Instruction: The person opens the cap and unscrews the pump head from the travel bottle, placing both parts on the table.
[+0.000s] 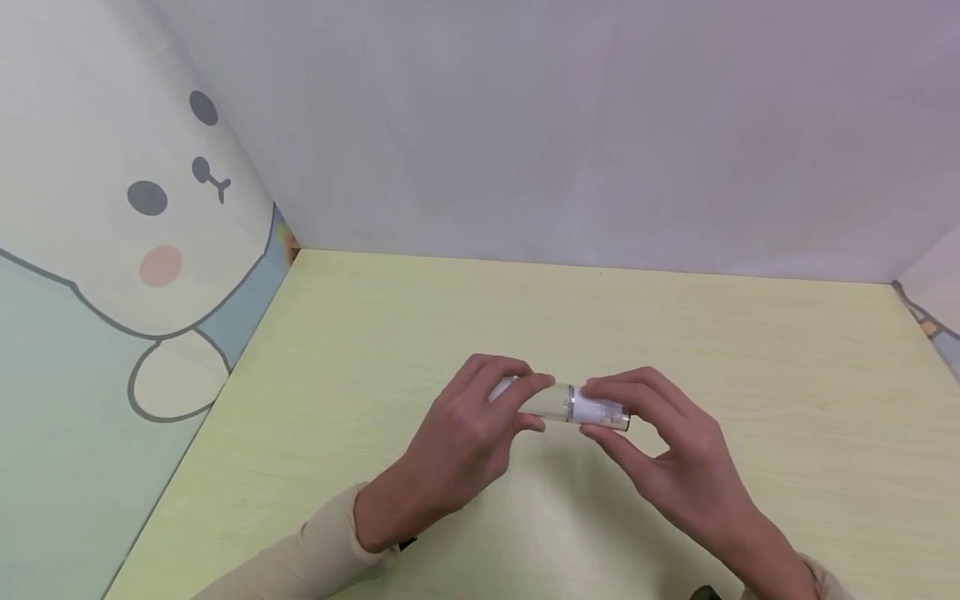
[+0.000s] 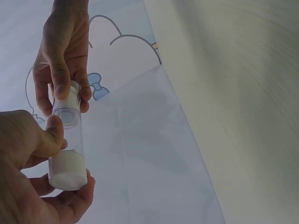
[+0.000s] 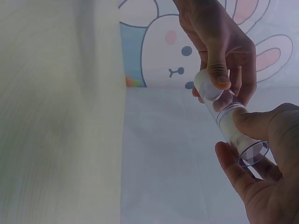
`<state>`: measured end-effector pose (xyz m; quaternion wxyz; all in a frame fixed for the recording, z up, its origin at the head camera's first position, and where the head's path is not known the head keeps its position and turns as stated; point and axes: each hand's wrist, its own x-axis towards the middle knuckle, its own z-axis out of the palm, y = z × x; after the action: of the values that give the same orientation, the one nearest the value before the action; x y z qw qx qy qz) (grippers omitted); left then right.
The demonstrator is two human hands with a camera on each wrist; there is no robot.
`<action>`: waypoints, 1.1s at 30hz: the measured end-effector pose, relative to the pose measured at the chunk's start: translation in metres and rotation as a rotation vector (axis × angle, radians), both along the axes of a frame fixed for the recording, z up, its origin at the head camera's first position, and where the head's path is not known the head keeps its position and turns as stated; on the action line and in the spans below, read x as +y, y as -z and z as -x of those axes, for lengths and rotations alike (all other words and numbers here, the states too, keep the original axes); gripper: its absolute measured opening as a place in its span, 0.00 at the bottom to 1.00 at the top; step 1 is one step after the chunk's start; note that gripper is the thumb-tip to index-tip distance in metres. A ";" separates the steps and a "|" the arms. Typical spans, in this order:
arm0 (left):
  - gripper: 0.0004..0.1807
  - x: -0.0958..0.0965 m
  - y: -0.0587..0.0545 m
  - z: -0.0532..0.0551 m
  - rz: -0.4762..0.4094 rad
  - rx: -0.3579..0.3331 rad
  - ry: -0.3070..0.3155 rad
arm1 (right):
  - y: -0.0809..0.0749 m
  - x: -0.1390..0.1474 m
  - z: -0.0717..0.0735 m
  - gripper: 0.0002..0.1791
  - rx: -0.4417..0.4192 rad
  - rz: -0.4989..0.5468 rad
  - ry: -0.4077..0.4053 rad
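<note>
Both hands hold a slim clear bottle (image 1: 553, 403) lying nearly level above the table. My left hand (image 1: 461, 433) grips the body, thumb on one side and fingers on the other. A solid white piece (image 2: 67, 170) sits at that end, inside or on the clear wall. My right hand (image 1: 682, 454) pinches the other end between thumb and fingers, over a clear cap (image 3: 253, 154) with a white part (image 3: 229, 127) inside it. A silvery ring (image 1: 571, 403) shows between the two hands.
The pale wood-grain table (image 1: 360, 333) stretches under both hands, with their shadow on it. A plain whitish panel (image 1: 480, 133) rises along its back edge. On the left stands a panel (image 1: 82, 400) printed with a cartoon animal; another printed panel (image 1: 941, 275) edges the right.
</note>
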<state>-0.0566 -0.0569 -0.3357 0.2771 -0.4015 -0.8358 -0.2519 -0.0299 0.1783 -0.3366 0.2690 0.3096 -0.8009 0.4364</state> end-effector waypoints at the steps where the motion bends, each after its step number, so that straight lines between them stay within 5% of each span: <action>1: 0.20 -0.001 0.000 0.000 -0.007 -0.009 0.007 | 0.000 0.000 0.000 0.22 -0.004 0.008 -0.012; 7: 0.20 -0.002 0.000 0.001 -0.028 -0.046 0.036 | 0.004 0.003 0.001 0.19 -0.023 0.058 -0.081; 11: 0.19 -0.002 0.000 0.003 -0.022 -0.035 0.005 | 0.005 0.003 0.004 0.20 0.013 0.080 -0.056; 16: 0.20 -0.014 0.000 0.008 -0.091 -0.071 -0.078 | 0.002 0.013 0.006 0.19 -0.009 0.295 -0.149; 19: 0.20 -0.017 0.001 0.008 -0.128 -0.102 -0.068 | 0.003 0.019 0.003 0.19 -0.078 0.386 -0.234; 33: 0.22 -0.012 0.006 0.002 -0.153 -0.212 -0.033 | 0.010 0.022 0.003 0.19 -0.128 0.283 -0.195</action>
<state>-0.0587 -0.0686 -0.3419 0.2212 -0.3364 -0.8452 -0.3514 -0.0326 0.2005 -0.3467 0.2146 0.3165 -0.7130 0.5876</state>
